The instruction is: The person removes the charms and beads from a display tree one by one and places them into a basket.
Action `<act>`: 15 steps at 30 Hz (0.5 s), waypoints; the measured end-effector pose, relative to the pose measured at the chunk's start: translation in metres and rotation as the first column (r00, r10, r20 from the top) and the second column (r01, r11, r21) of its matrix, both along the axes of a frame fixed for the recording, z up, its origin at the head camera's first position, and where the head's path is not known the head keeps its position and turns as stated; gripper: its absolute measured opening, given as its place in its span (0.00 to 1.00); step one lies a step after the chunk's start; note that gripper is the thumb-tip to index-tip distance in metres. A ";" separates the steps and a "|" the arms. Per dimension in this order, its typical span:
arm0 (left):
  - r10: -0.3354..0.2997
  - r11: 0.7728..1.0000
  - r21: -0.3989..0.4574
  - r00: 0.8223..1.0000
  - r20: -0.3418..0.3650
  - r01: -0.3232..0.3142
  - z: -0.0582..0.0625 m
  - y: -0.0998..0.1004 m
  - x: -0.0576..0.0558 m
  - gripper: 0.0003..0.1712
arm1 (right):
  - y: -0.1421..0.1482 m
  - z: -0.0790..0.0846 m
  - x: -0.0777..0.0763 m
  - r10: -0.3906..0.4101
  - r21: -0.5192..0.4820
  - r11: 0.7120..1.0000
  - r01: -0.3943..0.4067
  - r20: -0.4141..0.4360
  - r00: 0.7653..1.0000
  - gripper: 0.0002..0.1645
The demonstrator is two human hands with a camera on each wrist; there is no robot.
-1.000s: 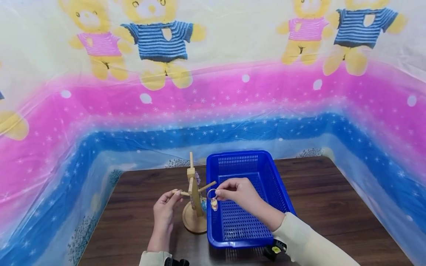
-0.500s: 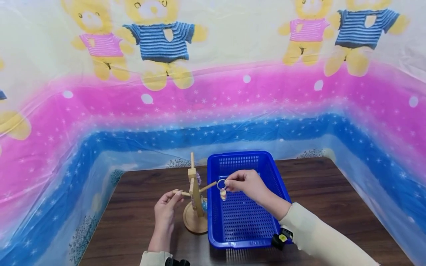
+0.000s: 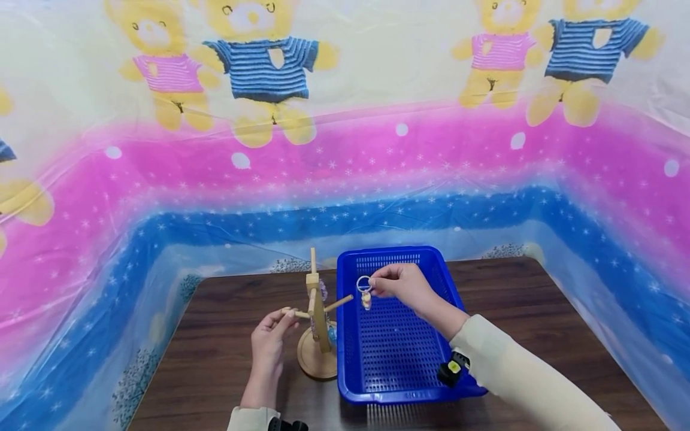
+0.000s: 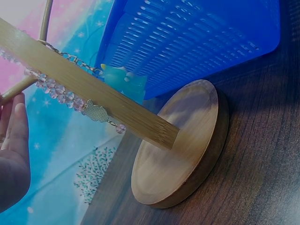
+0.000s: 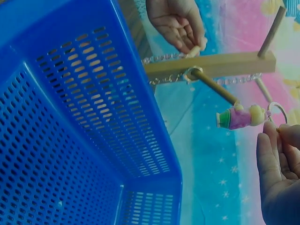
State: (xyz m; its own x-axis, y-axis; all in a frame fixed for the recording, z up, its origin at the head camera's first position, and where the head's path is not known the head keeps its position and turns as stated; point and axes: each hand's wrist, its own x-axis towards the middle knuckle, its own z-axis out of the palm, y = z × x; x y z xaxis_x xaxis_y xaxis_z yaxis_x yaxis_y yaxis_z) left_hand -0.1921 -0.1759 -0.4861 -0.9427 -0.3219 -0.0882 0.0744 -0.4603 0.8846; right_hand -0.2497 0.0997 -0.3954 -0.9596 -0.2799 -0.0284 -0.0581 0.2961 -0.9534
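In the head view, my right hand [image 3: 401, 284] pinches the metal ring of a keychain above the blue basket. From that ring hangs a small figure charm [image 5: 240, 117], pink and green with a yellowish head in the right wrist view. The wooden stand [image 3: 321, 326] has a round base [image 4: 187, 150] and several pegs. My left hand [image 3: 266, 344] holds the end of its left peg between thumb and fingers. The right peg [image 3: 339, 301] points towards the keychain, its tip just below and left of the ring. A pink bead strand [image 4: 58, 91] and a teal charm [image 4: 123, 80] on a chain hang on the stand.
The blue perforated basket [image 3: 412, 396] stands right beside the stand, its left wall close to the round base. Both sit on a dark wood-grain table [image 3: 226, 329]. Behind rises a printed cloth [image 3: 345, 209] with bears. A purple beaded piece [image 3: 323, 290] hangs high on the post.
My right hand has carried the keychain up and to the right, from near the stand, past the right peg's tip, to above the basket. My left hand stays on its peg.
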 end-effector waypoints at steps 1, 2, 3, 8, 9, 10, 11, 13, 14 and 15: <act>-0.001 1.000 -0.003 1.000 0.003 0.001 0.000 0.000 0.000 0.17 | 0.000 -0.001 -0.002 -0.007 0.000 1.000 0.007 0.006 1.000 0.11; -0.001 1.000 -0.007 1.000 0.006 0.001 0.000 0.000 0.000 0.17 | 0.000 -0.002 -0.005 -0.012 0.001 1.000 0.012 0.012 1.000 0.11; -0.001 1.000 -0.012 1.000 0.009 0.001 0.000 0.000 0.000 0.17 | 0.000 -0.002 -0.007 -0.017 0.005 1.000 0.017 0.016 1.000 0.11; -0.003 0.999 -0.046 1.000 0.029 0.004 0.000 0.000 0.000 0.14 | -0.003 -0.007 -0.019 -0.039 0.017 0.999 0.039 0.036 0.999 0.12; -0.003 0.999 -0.048 1.000 0.031 0.005 0.000 0.000 0.000 0.14 | -0.004 -0.009 -0.021 -0.044 0.022 0.999 0.044 0.038 0.998 0.11; -0.003 0.999 -0.050 0.999 0.032 0.005 0.000 -0.001 0.000 0.13 | -0.005 -0.010 -0.024 -0.049 0.028 0.998 0.048 0.039 0.998 0.11; -0.002 0.999 -0.053 0.999 0.032 0.004 0.000 -0.001 0.000 0.12 | -0.006 -0.012 -0.026 -0.055 0.030 0.998 0.054 0.044 0.998 0.11; -0.004 0.999 -0.050 1.000 0.028 0.005 0.000 -0.001 0.001 0.12 | -0.007 -0.016 -0.029 -0.063 0.033 0.998 0.061 0.050 0.997 0.11; -0.003 0.999 -0.052 1.000 0.029 0.004 0.000 -0.001 0.001 0.12 | -0.008 -0.018 -0.031 -0.063 0.035 0.998 0.061 0.051 0.997 0.11; -0.002 0.999 -0.055 1.000 0.031 0.004 0.000 -0.001 0.001 0.12 | -0.008 -0.021 -0.033 -0.067 0.039 0.997 0.065 0.054 0.996 0.11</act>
